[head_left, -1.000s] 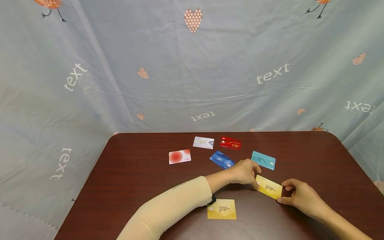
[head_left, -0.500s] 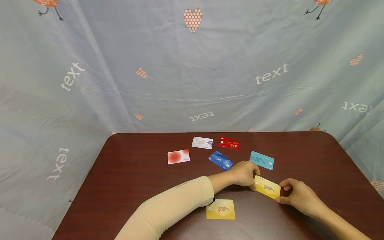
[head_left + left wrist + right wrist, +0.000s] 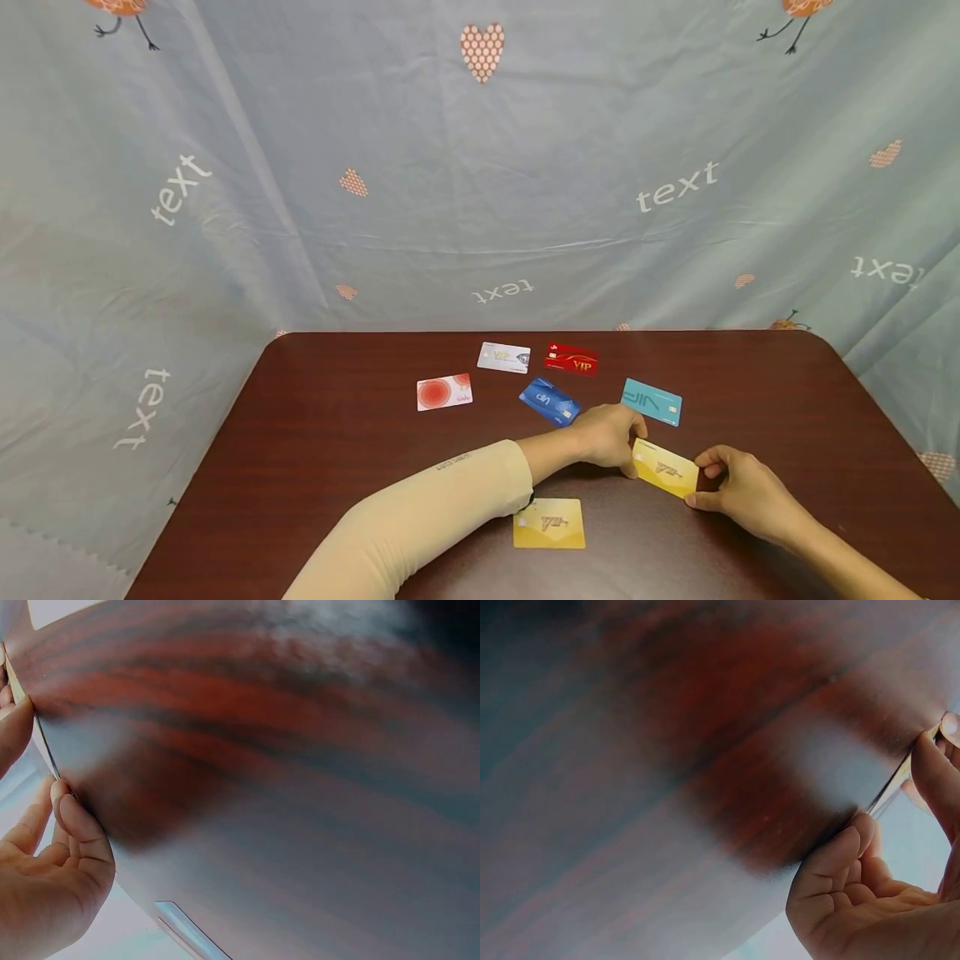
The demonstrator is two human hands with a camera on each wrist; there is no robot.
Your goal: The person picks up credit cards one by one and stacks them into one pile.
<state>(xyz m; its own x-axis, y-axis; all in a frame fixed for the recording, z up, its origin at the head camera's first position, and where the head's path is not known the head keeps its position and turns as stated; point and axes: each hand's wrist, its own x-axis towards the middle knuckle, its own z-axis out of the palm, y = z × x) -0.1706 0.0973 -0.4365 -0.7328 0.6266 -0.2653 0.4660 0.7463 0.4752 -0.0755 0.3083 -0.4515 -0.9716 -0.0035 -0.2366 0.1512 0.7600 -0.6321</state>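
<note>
A yellow card [image 3: 665, 469] with a brown emblem is held at both ends, its face tilted up. My left hand [image 3: 609, 437] pinches the card's left end. My right hand [image 3: 753, 496] grips the right end, forefinger on the upper corner and thumb on the lower one. Both wrist views show the card nearly edge-on between the hands. A second yellow card [image 3: 548, 524] lies flat nearer the front, close to the left forearm. Just beyond the hands are a teal card [image 3: 652, 402] and a blue card [image 3: 550, 402], the blue one close to my left wrist.
Farther back on the dark brown table [image 3: 337, 467] lie a silver-white card [image 3: 504, 357] and a red card [image 3: 572, 358]. A white card with red circles [image 3: 445, 392] is left of the blue one. A grey-blue patterned cloth [image 3: 420, 208] hangs behind the table.
The hands hold the yellow card in the same way throughout. Everything in the head view has shifted slightly left together, hands and cards alike.
</note>
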